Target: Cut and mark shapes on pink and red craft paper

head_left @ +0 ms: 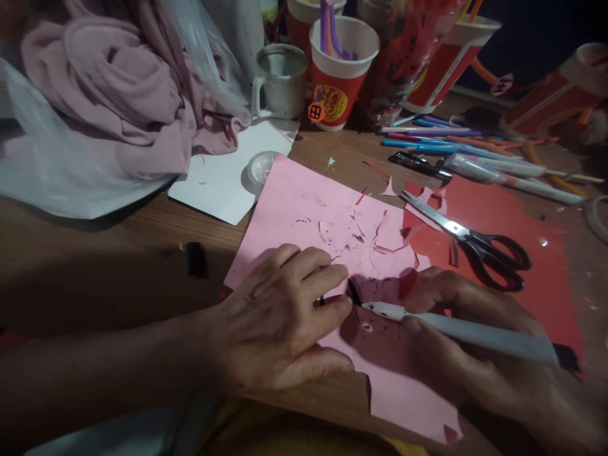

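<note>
A sheet of pink paper (289, 196) lies on the wooden table, marked with small cuts, dark specks and loose scraps. My left hand (289, 310) rests palm down across it, fingers stretched out and pressing the sheet. In my right hand (470, 342) is a slim white craft knife (479, 332), gripped like a pen. Its dark pointed tip meets the pink paper just beside my left fingertips. Red paper (546, 266) lies partly under the pink sheet on the right, and black-handled scissors (468, 237) rest on it with blades parted.
A black cap (195, 259) and a tape roll (260, 170) on white card (218, 183) lie left. Bundled pink cloth (128, 82) fills the back left. A grey mug (282, 82), red paper cups (339, 76) and several pens (437, 142) stand or lie behind.
</note>
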The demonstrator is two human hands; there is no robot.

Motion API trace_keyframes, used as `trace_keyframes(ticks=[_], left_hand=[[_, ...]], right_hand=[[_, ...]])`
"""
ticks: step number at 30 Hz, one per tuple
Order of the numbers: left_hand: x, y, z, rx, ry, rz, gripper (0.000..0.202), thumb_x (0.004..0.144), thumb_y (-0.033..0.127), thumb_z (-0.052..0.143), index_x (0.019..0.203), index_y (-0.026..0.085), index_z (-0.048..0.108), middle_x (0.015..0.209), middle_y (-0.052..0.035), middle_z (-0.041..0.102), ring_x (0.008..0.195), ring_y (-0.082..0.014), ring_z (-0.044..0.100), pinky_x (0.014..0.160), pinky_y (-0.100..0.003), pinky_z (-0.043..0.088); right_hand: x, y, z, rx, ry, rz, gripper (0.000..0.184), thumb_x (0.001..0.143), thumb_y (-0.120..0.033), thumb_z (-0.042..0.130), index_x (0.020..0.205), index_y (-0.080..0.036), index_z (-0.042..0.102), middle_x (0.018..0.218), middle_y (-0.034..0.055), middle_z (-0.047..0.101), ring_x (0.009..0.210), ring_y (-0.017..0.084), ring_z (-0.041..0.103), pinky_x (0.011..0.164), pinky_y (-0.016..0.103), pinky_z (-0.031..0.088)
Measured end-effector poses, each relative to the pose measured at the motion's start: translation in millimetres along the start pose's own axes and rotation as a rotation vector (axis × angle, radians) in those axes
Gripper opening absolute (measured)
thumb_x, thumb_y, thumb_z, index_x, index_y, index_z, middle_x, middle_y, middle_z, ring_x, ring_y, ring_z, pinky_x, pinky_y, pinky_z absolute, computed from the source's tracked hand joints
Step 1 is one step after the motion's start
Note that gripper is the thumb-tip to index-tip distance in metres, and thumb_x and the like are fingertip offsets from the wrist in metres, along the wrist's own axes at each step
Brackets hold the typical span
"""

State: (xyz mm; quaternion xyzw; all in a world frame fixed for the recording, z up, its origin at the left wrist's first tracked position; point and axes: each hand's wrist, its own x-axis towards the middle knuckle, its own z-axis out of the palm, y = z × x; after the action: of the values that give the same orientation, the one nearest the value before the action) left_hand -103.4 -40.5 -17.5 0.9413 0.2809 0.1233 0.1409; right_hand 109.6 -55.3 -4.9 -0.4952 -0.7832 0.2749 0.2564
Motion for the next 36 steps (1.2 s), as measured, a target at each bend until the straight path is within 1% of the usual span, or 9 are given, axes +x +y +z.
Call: trace_keyframes(ticks=[6, 11, 16, 19, 24, 28, 33, 35, 36], left_hand=[[-0.1, 0.2, 0.3, -0.001, -0.004, -0.004, 0.037, 0.083, 0.046, 0.042, 0.091, 0.015, 0.061, 0.103, -0.0124, 0.056, 0.090, -0.0261, 0.047, 0.076, -0.044, 0.038], [0.0, -0.2, 0.6, 0.007, -0.002, 0.006, 0.037, 0.082, 0.046, 0.043, 0.090, 0.016, 0.062, 0.103, -0.0124, 0.056, 0.089, -0.0258, 0.047, 0.075, -0.043, 0.038], [0.3, -0.6, 0.2, 0.031, 0.006, 0.016, 0.037, 0.081, 0.048, 0.045, 0.088, 0.016, 0.062, 0.100, -0.0123, 0.056, 0.087, -0.0254, 0.048, 0.073, -0.042, 0.039], [0.4, -1.8, 0.0, 0.028, 0.012, 0.032, 0.037, 0.081, 0.048, 0.044, 0.088, 0.016, 0.062, 0.098, -0.0120, 0.057, 0.087, -0.0252, 0.048, 0.072, -0.042, 0.039], [0.4, -2.9, 0.3, 0.011, 0.016, 0.041, 0.037, 0.083, 0.047, 0.043, 0.090, 0.015, 0.062, 0.100, -0.0125, 0.056, 0.086, -0.0254, 0.048, 0.072, -0.042, 0.039], [0.4, -1.1, 0.6, 0.007, 0.010, 0.014, 0.037, 0.083, 0.046, 0.042, 0.090, 0.015, 0.062, 0.102, -0.0128, 0.056, 0.088, -0.0258, 0.048, 0.074, -0.043, 0.038], [-0.2, -0.9, 0.6, -0.013, 0.009, 0.001, 0.037, 0.084, 0.046, 0.041, 0.090, 0.015, 0.062, 0.103, -0.0132, 0.056, 0.090, -0.0265, 0.048, 0.074, -0.044, 0.038], [-0.4, -1.7, 0.3, -0.023, 0.006, 0.017, 0.037, 0.083, 0.046, 0.042, 0.091, 0.015, 0.061, 0.105, -0.0133, 0.057, 0.091, -0.0268, 0.049, 0.074, -0.043, 0.038], [-0.5, -2.0, 0.1, -0.027, 0.007, 0.022, 0.037, 0.083, 0.046, 0.042, 0.092, 0.015, 0.061, 0.106, -0.0132, 0.057, 0.091, -0.0269, 0.049, 0.074, -0.043, 0.038]], right_hand=[[-0.7, -0.9, -1.1, 0.019, 0.009, 0.015, 0.010, 0.074, -0.023, 0.054, 0.065, -0.021, 0.051, 0.054, -0.0020, 0.057, 0.045, 0.010, 0.051, 0.042, 0.022, 0.040], [-5.4, -0.3, -5.8, 0.026, -0.011, 0.111, 0.006, 0.075, -0.021, 0.054, 0.070, -0.022, 0.051, 0.061, -0.0013, 0.059, 0.050, 0.012, 0.054, 0.044, 0.023, 0.041], [-4.7, 2.0, -2.0, 0.033, 0.029, 0.041, 0.008, 0.074, -0.022, 0.055, 0.067, -0.023, 0.051, 0.055, -0.0029, 0.057, 0.043, 0.011, 0.051, 0.041, 0.023, 0.040], [-3.2, 3.0, 0.2, 0.023, 0.048, 0.010, 0.008, 0.074, -0.022, 0.054, 0.066, -0.023, 0.052, 0.053, -0.0030, 0.056, 0.043, 0.010, 0.051, 0.040, 0.022, 0.040], [-0.2, -0.8, -2.1, 0.015, 0.011, 0.016, 0.009, 0.074, -0.021, 0.055, 0.065, -0.022, 0.051, 0.053, -0.0023, 0.057, 0.043, 0.011, 0.052, 0.040, 0.022, 0.040], [-0.1, -1.2, -2.1, 0.032, 0.024, 0.016, 0.009, 0.073, -0.021, 0.055, 0.065, -0.022, 0.051, 0.052, -0.0034, 0.056, 0.043, 0.011, 0.051, 0.042, 0.023, 0.041], [-4.2, 0.8, -2.3, 0.116, 0.038, 0.039, 0.005, 0.072, -0.018, 0.056, 0.070, -0.020, 0.053, 0.058, -0.0020, 0.058, 0.045, 0.009, 0.051, 0.039, 0.020, 0.039], [-5.0, 1.0, -3.1, 0.150, 0.057, 0.080, 0.005, 0.073, -0.017, 0.057, 0.070, -0.020, 0.054, 0.058, -0.0023, 0.058, 0.044, 0.009, 0.050, 0.038, 0.019, 0.038], [-4.8, 1.4, -3.4, 0.168, 0.068, 0.122, 0.006, 0.073, -0.017, 0.057, 0.070, -0.021, 0.054, 0.058, -0.0023, 0.059, 0.043, 0.009, 0.050, 0.037, 0.019, 0.038]])
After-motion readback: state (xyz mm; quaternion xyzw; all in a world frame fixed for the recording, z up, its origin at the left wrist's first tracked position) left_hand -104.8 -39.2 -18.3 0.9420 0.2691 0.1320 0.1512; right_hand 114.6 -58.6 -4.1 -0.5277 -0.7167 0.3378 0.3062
